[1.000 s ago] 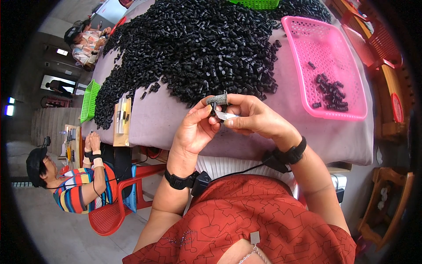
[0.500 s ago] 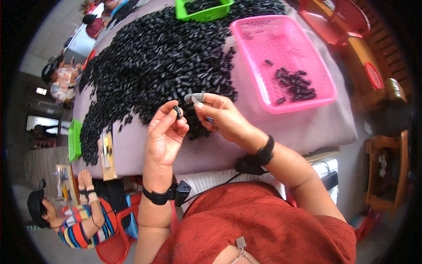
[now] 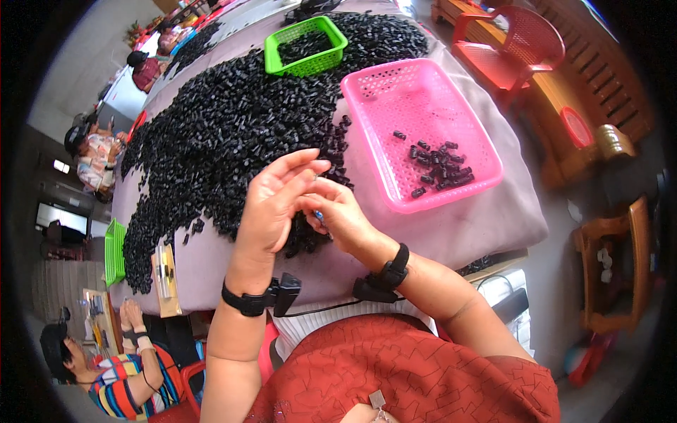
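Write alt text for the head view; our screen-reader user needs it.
A person's left hand and right hand meet, pinching a small part, over a big heap of black pieces on a cloth-covered table. A pink basket holds a few pieces.

Hands meet at the near edge of a parts heap on a table.

The left hand [image 3: 271,204] touches the right hand [image 3: 338,215] over the heap [image 3: 226,134]. A tray [image 3: 395,92] holding few parts lies right; a basket [image 3: 305,63] sits on the heap behind.
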Demonstrator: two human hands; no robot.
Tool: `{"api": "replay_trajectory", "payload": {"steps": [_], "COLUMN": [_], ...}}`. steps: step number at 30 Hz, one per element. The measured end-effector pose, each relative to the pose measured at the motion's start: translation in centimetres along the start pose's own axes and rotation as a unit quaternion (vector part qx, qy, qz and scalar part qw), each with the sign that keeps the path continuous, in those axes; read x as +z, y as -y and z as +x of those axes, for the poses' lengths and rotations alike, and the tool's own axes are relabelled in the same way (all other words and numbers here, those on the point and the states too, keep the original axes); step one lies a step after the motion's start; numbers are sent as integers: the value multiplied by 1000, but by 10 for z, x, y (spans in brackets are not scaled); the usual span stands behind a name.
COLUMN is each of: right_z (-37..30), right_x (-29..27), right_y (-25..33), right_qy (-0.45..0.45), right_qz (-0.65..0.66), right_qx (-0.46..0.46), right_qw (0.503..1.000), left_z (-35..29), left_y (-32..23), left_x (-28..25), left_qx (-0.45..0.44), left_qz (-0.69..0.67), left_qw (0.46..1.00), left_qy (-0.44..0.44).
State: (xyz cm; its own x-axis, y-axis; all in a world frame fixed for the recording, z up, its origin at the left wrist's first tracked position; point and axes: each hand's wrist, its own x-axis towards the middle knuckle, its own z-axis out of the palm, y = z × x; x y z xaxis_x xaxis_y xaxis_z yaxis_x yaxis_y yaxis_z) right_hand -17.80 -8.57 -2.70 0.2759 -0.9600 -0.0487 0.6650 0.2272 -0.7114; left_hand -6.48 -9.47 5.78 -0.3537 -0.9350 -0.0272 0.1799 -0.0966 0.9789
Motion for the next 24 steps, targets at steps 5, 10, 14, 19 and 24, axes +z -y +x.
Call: {"api": "replay_trajectory", "payload": {"steps": [5, 10, 14, 19, 24], "right_z": [2, 5, 3, 14, 39], "right_x": [-1, -6, -7, 19, 60], "right_y": [-1, 2, 24, 55, 80], "right_qy": [25, -6, -43, -16, 33], "right_qz": [-21, -58, -81, -114, -171], "right_qx": [24, 60, 31, -30, -70], "right_qw": [999, 996, 995, 993, 982], "left_z": [-35, -55, -53, -58, -83], "left_y": [11, 14, -2, -31, -72], "left_x": [-75, -118, -132, -145, -169], "left_qx": [50, 34, 70, 107, 138], "left_qz": [75, 124, 93, 128, 163], "left_qw": [985, 963, 973, 970, 956], "left_qy": [-150, -237, -197, -177, -203]}}
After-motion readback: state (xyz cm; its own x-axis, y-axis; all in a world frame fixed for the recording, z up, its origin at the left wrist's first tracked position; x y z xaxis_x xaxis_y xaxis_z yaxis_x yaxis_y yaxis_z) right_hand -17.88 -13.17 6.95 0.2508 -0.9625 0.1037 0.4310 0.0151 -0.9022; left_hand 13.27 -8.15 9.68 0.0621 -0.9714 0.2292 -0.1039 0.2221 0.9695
